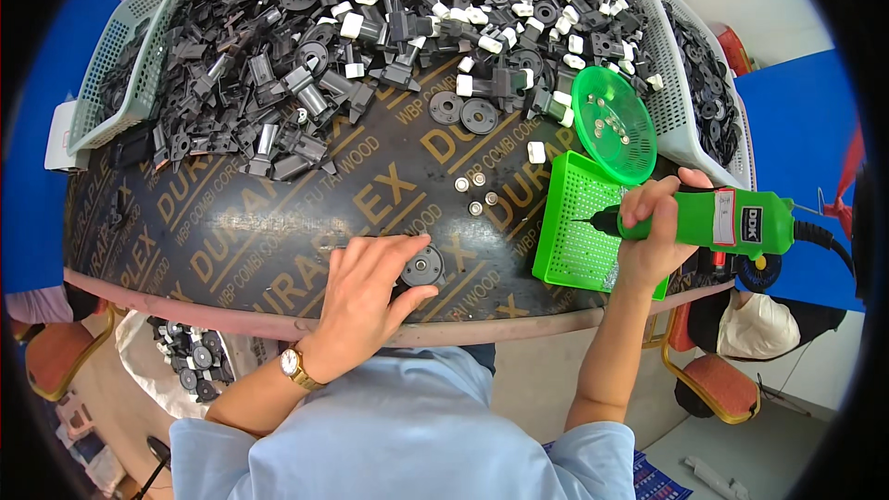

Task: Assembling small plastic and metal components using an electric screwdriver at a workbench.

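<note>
Near the table's front edge, my left hand [366, 292] grips a round black plastic part [423, 267] between thumb and fingers, its flat face up. My right hand [659, 222] is wrapped round a green electric screwdriver [718, 219], held level with its dark tip pointing left. That tip hovers over a green perforated tray [556, 250], where small screws appear to lie. A round green basket [639, 111] with a few small metal pieces leans on the tray's far end. Several small metal rings [477, 180] sit on the table between my hands.
A big heap of black plastic parts [269, 65] mixed with white pieces [537, 152] covers the back of the table [306, 213]. Pale plastic crates [130, 65] of parts stand at both sides. Below the table edge at left is a sack of parts [153, 361].
</note>
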Tool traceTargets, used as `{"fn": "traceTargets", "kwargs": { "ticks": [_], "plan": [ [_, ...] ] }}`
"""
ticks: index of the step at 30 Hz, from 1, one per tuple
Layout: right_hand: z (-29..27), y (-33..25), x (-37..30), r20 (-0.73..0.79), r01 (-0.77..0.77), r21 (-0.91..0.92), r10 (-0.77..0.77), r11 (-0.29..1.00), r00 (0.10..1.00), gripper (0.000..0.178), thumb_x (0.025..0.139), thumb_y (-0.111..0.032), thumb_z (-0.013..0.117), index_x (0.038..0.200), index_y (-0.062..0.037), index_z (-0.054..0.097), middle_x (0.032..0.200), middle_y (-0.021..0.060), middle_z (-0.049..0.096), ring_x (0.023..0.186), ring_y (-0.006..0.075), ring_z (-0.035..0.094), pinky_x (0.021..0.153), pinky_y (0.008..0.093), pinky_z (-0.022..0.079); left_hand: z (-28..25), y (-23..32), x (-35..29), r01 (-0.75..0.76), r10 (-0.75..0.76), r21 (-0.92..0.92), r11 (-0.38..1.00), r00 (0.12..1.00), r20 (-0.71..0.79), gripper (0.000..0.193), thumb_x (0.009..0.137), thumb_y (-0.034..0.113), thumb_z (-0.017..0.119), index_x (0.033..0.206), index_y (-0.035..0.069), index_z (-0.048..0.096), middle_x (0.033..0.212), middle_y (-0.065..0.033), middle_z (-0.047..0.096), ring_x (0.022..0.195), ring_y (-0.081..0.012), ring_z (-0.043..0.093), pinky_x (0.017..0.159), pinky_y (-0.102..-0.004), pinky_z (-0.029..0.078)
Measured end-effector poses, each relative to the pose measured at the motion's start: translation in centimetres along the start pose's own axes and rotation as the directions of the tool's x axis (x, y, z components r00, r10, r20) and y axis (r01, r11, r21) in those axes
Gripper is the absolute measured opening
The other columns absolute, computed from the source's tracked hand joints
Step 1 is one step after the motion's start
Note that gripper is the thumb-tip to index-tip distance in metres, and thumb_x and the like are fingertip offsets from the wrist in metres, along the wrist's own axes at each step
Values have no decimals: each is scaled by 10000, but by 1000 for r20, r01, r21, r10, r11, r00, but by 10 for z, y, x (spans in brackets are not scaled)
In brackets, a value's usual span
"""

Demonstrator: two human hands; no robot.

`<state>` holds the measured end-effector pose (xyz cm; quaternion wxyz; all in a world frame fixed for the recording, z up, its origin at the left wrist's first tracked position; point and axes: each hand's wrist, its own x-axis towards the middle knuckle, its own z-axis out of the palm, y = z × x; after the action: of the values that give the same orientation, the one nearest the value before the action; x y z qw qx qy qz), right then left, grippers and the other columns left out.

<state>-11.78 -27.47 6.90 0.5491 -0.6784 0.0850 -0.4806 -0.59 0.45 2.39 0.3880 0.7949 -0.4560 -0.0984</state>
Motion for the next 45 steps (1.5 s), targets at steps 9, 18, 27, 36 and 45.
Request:
{"fn": "traceTargets", "kwargs": {
  "ticks": [9, 18, 27, 36, 45],
  "plan": [
    [3, 0, -6, 4, 52, -24, -52, 998, 999, 342, 937, -129, 631, 1225, -27, 478, 674, 42, 460, 515, 122, 423, 471, 262, 363, -1, -2, 18, -44, 46, -37, 998, 998, 42, 523, 823, 175, 737, 1300, 60, 557, 1182, -95, 622, 1033, -302, 555, 895, -398, 450],
    [3, 0, -9, -91, 80, -61, -85, 995, 992, 300, 953, -144, 613, 1199, -24, 491, 670, 50, 469, 520, 125, 422, 478, 270, 359, -2, -10, 42, -87, 89, -29, 996, 994, 69, 540, 820, 131, 734, 1324, 57, 554, 1172, -114, 619, 1017, -318, 558, 905, -392, 471],
    [14, -16, -2, -68, 76, -96, -82, 993, 994, 409, 957, -235, 643, 1254, -24, 457, 726, 47, 485, 571, 130, 452, 504, 267, 382, -1, -17, 42, -109, 114, -94, 990, 992, 50, 515, 826, 145, 733, 1305, 66, 563, 1143, -96, 615, 1029, -301, 541, 912, -394, 437],
    [109, -29, -11, 196, 48, 299, -111, 953, 974, 572, 962, -453, 605, 1284, -17, 420, 683, 51, 492, 498, 134, 450, 453, 277, 400, -1, -22, 45, -35, 48, -154, 987, 995, 84, 489, 812, 172, 757, 1269, 102, 596, 1030, -58, 607, 980, -273, 518, 849, -372, 383],
    [128, -17, -11, 296, 1, 213, -65, 977, 953, 535, 945, -410, 660, 1245, -27, 440, 651, 51, 508, 481, 133, 457, 452, 266, 399, -2, -25, 44, -29, 45, -165, 986, 994, 98, 527, 814, 221, 766, 1302, 122, 595, 1111, -69, 645, 1022, -279, 531, 898, -377, 394]
  ]
}}
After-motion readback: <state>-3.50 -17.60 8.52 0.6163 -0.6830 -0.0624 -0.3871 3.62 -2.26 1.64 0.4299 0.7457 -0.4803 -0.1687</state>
